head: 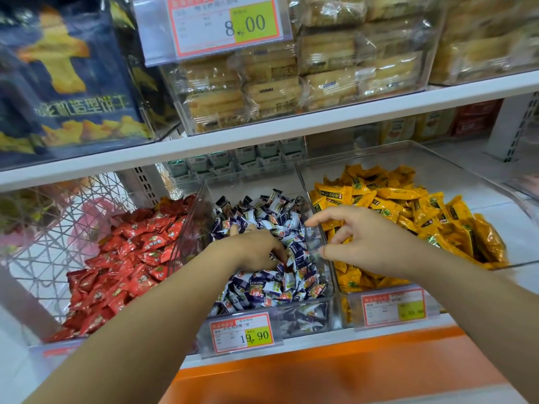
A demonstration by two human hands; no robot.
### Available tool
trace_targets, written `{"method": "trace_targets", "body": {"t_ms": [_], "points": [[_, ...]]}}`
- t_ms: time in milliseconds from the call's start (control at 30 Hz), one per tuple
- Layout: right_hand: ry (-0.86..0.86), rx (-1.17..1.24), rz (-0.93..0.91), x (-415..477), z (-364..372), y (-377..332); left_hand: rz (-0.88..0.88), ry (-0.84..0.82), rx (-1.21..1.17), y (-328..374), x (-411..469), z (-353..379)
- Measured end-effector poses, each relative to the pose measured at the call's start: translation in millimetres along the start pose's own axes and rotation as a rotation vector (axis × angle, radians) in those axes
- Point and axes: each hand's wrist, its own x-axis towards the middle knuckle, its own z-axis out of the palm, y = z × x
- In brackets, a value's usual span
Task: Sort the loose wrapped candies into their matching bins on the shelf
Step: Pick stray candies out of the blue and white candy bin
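**Forearms stretched over orange shelf edge into candy bins**

Orange shelf edge (320,371) is crossed by two bare forearms reaching to a row of clear bins. The left hand (253,249) is sunk into the middle bin (303,319), among white-and-purple candies (280,290). Its fingers are curled downward and a small red candy (284,263) is pinched at their tips, half hidden by the pile. The right hand (367,240) is held above the wall shared with the right bin (455,170). Its fingers are spread and loosely bent, and nothing is gripped. Yellow candies (408,205) are heaped in that bin and red candies (125,266) lie to the left. A price tag (242,333) marked 19.90 is fixed to the middle bin's front. Wrapped biscuits (262,88) are stacked on the shelf above.
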Motion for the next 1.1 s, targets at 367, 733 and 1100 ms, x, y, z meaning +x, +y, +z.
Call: {"method": "trace_targets", "body": {"t_ms": [367,733,1100], "points": [[0.016,-0.017,0.02,-1.7,1.3,-2.8,0.07,0.145,-0.223,-6.4,-10.5,6.4],[0.023,-0.054,0.034,-1.6,1.7,-7.4,0.07,-0.152,-0.383,1.9,-13.8,-9.5],[0.031,-0.029,0.051,-0.2,3.9,-6.2,0.116,-0.062,-0.368,1.5,-30.3,-6.3]]}}
